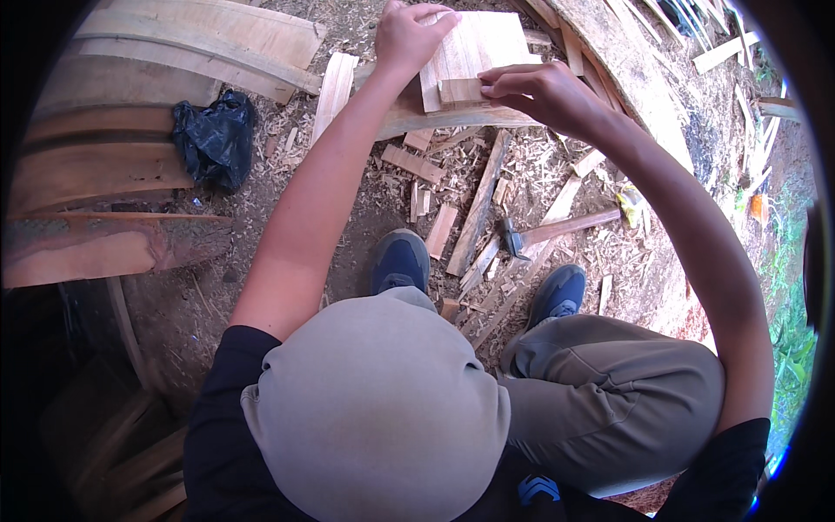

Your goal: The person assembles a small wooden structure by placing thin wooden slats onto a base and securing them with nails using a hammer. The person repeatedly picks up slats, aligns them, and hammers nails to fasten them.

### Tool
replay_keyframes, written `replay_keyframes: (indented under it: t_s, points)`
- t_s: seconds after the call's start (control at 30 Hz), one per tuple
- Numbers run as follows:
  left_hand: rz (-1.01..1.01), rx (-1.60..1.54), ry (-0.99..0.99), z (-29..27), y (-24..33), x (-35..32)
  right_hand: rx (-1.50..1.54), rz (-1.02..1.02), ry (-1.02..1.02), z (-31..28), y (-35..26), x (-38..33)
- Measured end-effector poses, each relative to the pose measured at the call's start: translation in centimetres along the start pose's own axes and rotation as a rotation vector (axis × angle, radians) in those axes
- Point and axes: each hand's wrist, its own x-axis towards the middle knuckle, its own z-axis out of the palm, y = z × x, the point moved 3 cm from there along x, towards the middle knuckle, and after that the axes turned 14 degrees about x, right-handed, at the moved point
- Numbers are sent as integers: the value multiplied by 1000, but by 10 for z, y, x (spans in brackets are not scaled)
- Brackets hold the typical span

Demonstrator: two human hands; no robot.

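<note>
At the top centre, a pale, flat wooden board (491,39) rests over a larger piece of timber (417,122). My left hand (409,36) grips the board's left edge near its far end, fingers closed and partly cut off by the picture's top. Between the fingertips of my right hand (552,97) is a small rectangular wood block (458,92), lying against the board's near edge. Whether the block is pressed to the board or just touches it, I cannot tell.
A hammer (561,228) lies between my shoes among shavings and offcuts (474,213). Curved planks (104,174) are stacked at the left, with a black plastic bag (213,139) beside them. A large slab (626,78) stands at the upper right; green plants (787,348) edge the right.
</note>
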Motion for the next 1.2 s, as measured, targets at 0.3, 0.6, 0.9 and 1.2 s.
replay_keyframes:
  t_s: [0.3, 0.6, 0.9, 1.2]
  points:
    - [11, 11, 10, 1, -1, 0, 0, 6, -1, 1, 1, -2]
    - [-24, -8, -1, 0, 0, 0, 0, -7, -2, 2, 2, -1]
    - [13, 54, 35, -1, 0, 0, -2, -10, -13, 0, -2, 1]
    - [-9, 18, 17, 1, -1, 0, 7, 5, -21, 0, 0, 1]
